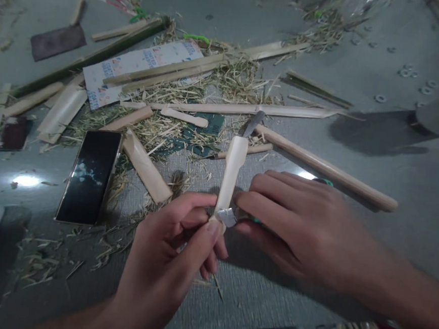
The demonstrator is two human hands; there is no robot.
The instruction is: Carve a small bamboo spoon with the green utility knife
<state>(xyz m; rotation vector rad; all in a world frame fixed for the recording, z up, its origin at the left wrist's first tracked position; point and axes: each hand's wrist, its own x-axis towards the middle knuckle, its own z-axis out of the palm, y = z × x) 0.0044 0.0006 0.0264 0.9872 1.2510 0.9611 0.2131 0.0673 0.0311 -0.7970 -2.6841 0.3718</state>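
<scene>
Pale wooden piece between two hands, small blade at its lower part

The left hand (170, 257) has its thumb and fingers closed on the lower end of the wooden piece (235, 160), which points from there to about one o'clock, its broader head uppermost. At three o'clock from this grip, the right hand (294, 221) has its fingers curled around a small tool; its metal blade (228, 217) lies at the piece, just beside the left thumb. The handle is mostly hidden in the fingers.

From the left hand, a phone (89, 177) lies at ten o'clock and a printed sheet (100, 80) at eleven. A long wooden handle (329, 168) lies at one o'clock from the right hand.
</scene>
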